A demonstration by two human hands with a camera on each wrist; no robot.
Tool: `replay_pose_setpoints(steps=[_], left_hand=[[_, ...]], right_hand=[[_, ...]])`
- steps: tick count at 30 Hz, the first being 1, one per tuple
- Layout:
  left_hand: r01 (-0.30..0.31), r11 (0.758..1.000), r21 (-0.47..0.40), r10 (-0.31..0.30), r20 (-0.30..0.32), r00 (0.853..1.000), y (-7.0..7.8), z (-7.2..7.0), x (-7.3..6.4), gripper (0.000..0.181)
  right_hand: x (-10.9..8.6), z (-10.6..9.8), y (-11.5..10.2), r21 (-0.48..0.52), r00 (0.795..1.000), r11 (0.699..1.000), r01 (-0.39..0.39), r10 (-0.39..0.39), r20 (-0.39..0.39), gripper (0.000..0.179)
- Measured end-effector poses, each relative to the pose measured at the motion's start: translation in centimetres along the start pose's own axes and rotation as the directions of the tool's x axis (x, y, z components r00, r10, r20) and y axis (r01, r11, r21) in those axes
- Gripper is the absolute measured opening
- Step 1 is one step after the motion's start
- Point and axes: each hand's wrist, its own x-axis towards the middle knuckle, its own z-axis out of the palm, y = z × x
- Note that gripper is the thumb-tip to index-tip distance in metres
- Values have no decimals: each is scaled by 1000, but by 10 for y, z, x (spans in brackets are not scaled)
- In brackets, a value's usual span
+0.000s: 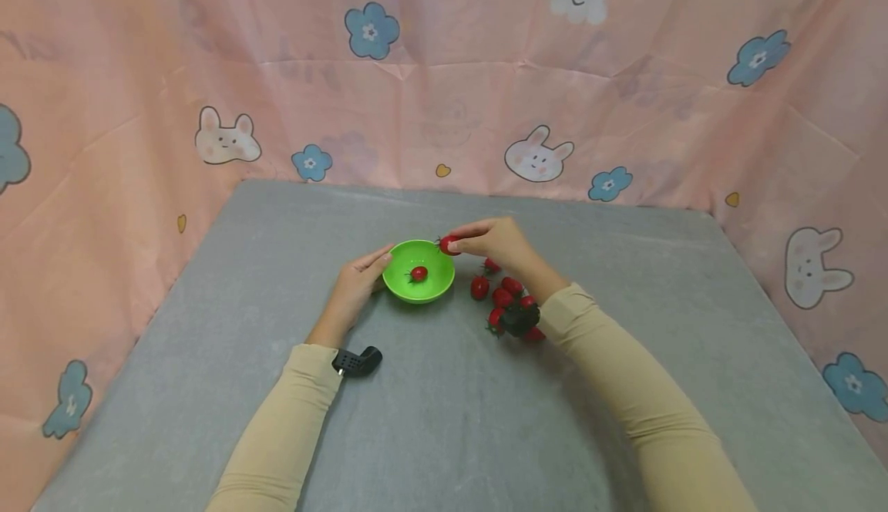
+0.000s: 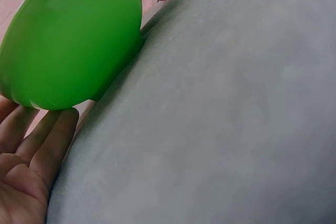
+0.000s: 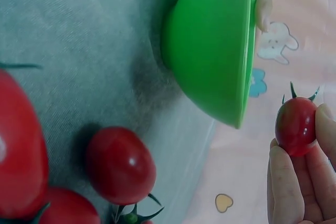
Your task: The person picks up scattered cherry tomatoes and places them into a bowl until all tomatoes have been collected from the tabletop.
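Note:
A green bowl (image 1: 435, 271) stands on the grey table with one cherry tomato (image 1: 418, 274) inside. My left hand (image 1: 352, 292) holds the bowl's left side, thumb at the rim and fingers against the outer wall (image 2: 73, 40). Between thumb and fingertips, my right hand (image 1: 496, 242) pinches another cherry tomato (image 3: 296, 127) by its sides, its green stem end pointing toward the bowl. In the head view this tomato is at the bowl's right rim. Several loose cherry tomatoes (image 1: 479, 288) lie right of the bowl, some partly hidden under my right wrist.
The grey table (image 1: 430, 404) reaches back to a pink curtain (image 1: 444, 96) printed with rabbits, clouds and flowers, which also hangs at both sides. Close to the right wrist camera lies a loose cherry tomato (image 3: 121, 165). A black wrist camera (image 1: 357, 362) sits on my left wrist.

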Motion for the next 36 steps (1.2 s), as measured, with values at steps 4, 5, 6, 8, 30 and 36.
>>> replay_pose_setpoints(steps=[4,5,6,8,30,36], left_hand=[[6,1000,-8,-6,-1,1000,0,0,1,42],[8,1000,-9,-8,-3,1000,0,0,1,42],[9,1000,-10,-9,-2,1000,0,0,1,42],[12,1000,-11,-12,-3,1000,0,0,1,42],[5,1000,12,-6,13,1000,1,0,0,43],[11,1000,-5,-11,14,1000,0,0,1,42]], right_hand=[[-1,3,-2,24,1000,1000,9,-9,12,35],[-1,4,-3,24,1000,1000,6,-7,10,35],[-1,5,-4,24,1000,1000,4,-4,9,35],[0,6,-5,26,1000,1000,1,-1,7,35],[4,23,-15,30,998,998,58,-59,21,32],[5,26,-16,20,997,998,66,-67,33,33]])
